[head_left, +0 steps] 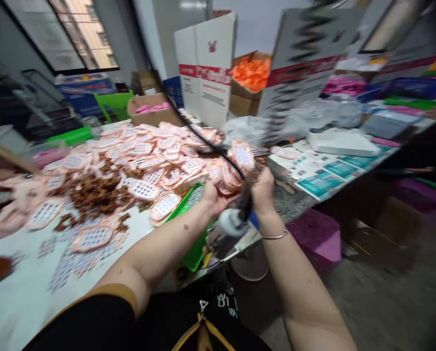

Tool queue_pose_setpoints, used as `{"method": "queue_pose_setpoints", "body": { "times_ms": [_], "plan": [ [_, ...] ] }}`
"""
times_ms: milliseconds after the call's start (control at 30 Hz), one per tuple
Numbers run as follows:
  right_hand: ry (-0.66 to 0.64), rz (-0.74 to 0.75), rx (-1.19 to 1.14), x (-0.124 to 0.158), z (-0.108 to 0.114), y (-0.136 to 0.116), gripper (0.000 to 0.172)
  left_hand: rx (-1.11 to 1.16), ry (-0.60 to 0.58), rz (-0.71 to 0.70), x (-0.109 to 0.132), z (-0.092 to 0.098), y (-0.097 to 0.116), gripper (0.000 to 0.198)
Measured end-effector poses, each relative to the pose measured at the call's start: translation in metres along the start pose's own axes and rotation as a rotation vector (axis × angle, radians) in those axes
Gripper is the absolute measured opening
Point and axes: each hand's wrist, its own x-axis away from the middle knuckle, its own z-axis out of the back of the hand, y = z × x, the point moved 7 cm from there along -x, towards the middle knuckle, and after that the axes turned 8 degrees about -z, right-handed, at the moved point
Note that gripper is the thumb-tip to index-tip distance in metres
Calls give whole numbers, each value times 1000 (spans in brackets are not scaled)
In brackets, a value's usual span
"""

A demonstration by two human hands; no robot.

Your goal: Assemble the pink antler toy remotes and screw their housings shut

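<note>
My left hand [213,194] is closed on a small stack of pink oval brush pads [236,168] with white dotted faces. My right hand [263,187] is closed round the dark handle of a corded tool [232,225], whose grey-white body hangs just below both hands. The tool's black cable [199,134] runs up and away to the left. Both hands meet over the table's front edge, above a green basket [194,214]. The picture is smeared by motion.
A big heap of the same pink pads [144,156] and a pile of brown bits [97,192] cover the white table [28,292]. Cardboard boxes [206,63], one with orange parts [252,72], stand behind. Printed sheets [320,173] lie at the right, purple bins [314,239] on the floor.
</note>
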Motion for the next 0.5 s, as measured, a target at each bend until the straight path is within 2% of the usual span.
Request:
{"method": "queue_pose_setpoints", "body": {
  "times_ms": [100, 167, 267, 367, 500],
  "plan": [
    [-44, 84, -75, 6, -29, -22, 35, 48, -29, -96, 7, 26, 29, 36],
    [-101, 144, -128, 14, -53, -37, 38, 56, -25, -175, 16, 52, 51, 37],
    [-220, 209, -181, 37, -88, -61, 40, 51, 14, -284, 41, 93, 79, 38],
    [-361, 262, -181, 68, -116, -85, 45, 49, 78, -303, 75, 130, 94, 39],
    [-576, 258, -98, 108, -147, -104, 51, 44, 162, -334, 114, 168, 106, 36]
  ]
}}
